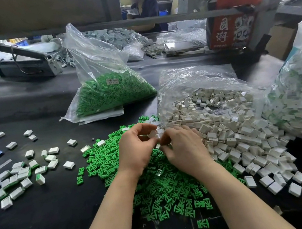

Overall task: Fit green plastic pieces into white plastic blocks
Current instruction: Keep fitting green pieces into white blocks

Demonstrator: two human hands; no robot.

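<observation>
Head view: both hands meet over the green pile, working a white block.

The left hand (138, 148) pinches a white block (152, 133) between curled fingers and thumb; the right hand (183, 148) is curled tight against it, seemingly pressing something in, but what it holds is hidden and I cannot tell. Loose green pieces (164, 189) lie under the wrists, white blocks (226, 132) spill from the bag at right, and fitted blocks (18, 179) lie scattered at left. Risk, as I judge it: a green piece started crooked could jam or pop out, and the wrists could sweep pieces off the table (44, 220).
</observation>
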